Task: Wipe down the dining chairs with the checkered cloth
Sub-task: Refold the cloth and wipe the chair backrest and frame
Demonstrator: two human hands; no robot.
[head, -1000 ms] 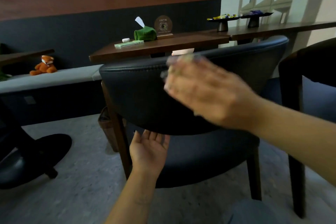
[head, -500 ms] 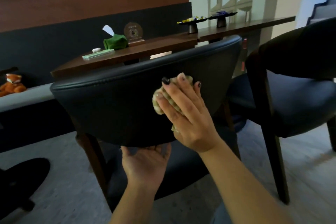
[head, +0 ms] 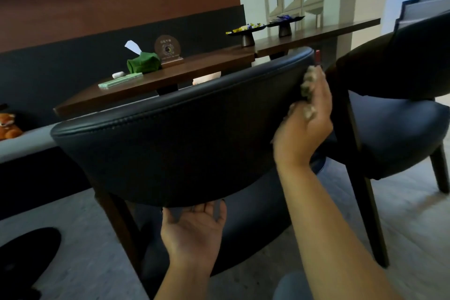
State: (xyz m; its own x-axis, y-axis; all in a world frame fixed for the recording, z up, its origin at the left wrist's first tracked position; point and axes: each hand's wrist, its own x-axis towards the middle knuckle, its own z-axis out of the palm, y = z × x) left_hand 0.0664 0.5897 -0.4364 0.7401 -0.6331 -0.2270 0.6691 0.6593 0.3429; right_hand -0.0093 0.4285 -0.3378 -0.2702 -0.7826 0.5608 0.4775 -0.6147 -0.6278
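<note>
A dark leather dining chair (head: 185, 143) with a curved backrest fills the middle of the view. My right hand (head: 304, 129) presses the bunched checkered cloth (head: 308, 85) against the backrest's right end; only a blurred pale patch of cloth shows between my fingers. My left hand (head: 194, 234) cups the backrest's lower edge from below, palm up, fingers tucked under it. A second dark chair (head: 399, 95) stands to the right, close behind my right hand.
A wooden table (head: 170, 75) beyond the chair carries a green tissue holder (head: 143, 62), a round plaque and a pale flat case. Two small stands with sweets (head: 246, 29) sit further right. A grey bench with an orange plush toy (head: 8, 125) runs along the left wall.
My right hand has swept the cloth from the middle of the backrest to its right end. My left hand stays under the lower edge. The view has shifted slightly.
</note>
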